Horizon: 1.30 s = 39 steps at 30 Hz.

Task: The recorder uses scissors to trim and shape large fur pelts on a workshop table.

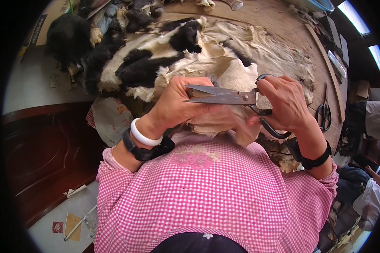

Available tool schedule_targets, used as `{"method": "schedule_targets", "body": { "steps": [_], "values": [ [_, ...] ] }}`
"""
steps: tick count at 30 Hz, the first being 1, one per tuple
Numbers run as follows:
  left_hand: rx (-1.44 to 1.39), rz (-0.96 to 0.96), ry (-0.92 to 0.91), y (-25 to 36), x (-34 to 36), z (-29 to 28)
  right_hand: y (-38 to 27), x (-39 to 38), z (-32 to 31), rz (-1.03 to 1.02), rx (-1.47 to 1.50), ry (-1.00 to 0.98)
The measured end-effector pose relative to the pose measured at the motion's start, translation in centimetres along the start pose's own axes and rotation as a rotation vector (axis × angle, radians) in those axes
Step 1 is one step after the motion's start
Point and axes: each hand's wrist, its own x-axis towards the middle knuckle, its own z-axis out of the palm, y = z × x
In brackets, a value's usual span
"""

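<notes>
Dark metal scissors (228, 98) are gripped in my right hand (287, 101), with fingers and thumb through the black handles. Their blades stand a little apart and point left, toward my left hand (177, 103). That hand is closed on a pale piece of hide (213, 120), which hangs down in front of my checked apron. Beyond both hands lies a spread black-and-white fur hide (156, 63). My left fingertips are partly hidden behind the blades and the hide, and I cannot tell whether the blades touch the hide.
A second pair of scissors (324, 113) lies at the table's right side, near a long wooden strip (325, 67). Black fur pelts (67, 40) are heaped at the far left. A plastic bag (109, 120) hangs by the table edge. Another person (373, 194) is at the right.
</notes>
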Motion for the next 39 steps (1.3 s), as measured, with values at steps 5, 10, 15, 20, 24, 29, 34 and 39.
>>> {"method": "schedule_targets", "body": {
  "steps": [5,10,15,20,24,29,34,39],
  "values": [
    [0.021,-0.008,0.037,0.3,-0.4,0.1,0.1,-0.7,-0.5,0.008,-0.061,0.051],
    [0.017,-0.043,0.114,0.2,-0.6,0.2,1.1,-2.2,-1.3,0.004,-0.085,0.012],
    [0.035,-0.087,0.101,-0.3,-0.4,0.1,1.2,-2.0,-1.5,0.003,-0.031,-0.049],
    [0.068,-0.037,0.055,-0.2,0.0,0.2,1.0,-1.0,-1.0,-0.018,0.026,-0.040],
    [0.102,-0.048,0.071,0.2,0.3,0.2,1.0,-0.6,-1.2,-0.012,0.016,-0.021],
    [0.115,-0.064,0.160,0.4,0.0,0.1,1.5,-1.4,-2.8,0.061,-0.055,-0.094],
    [0.286,-0.142,0.231,0.8,-0.3,0.4,1.9,-1.7,-3.0,0.017,-0.019,-0.143],
    [0.268,-0.035,0.165,0.2,-0.6,-0.3,2.1,-1.4,-2.7,0.025,0.042,-0.143]
  ]
}}
